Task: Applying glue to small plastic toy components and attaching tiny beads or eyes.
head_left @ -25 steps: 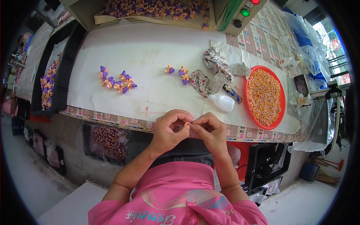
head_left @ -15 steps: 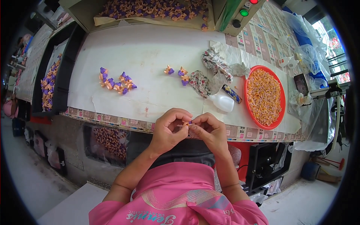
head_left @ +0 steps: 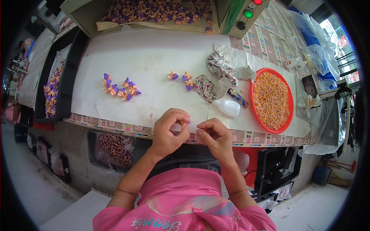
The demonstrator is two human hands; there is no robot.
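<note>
Over the front edge of the table, my left hand pinches a small purple and peach plastic piece between thumb and fingertips. Most of that piece is hidden by the fingers. Just to its right, apart from it, my right hand has thumb and forefinger brought together in a pinch; whatever they hold, if anything, is too small to make out. Ahead on the white paper lie similar purple and peach pieces in a loose cluster at the left, and several more pieces near the middle.
To the right stands a red round tray of tiny yellow and pink parts. Beside it lie a white bottle, a dark blue tube and crumpled floral cloth. A black bin stands left; a machine opening is behind.
My hands have separated: the right one has drawn away from the piece, which stays in my left fingers. My left hand has shifted slightly left.
</note>
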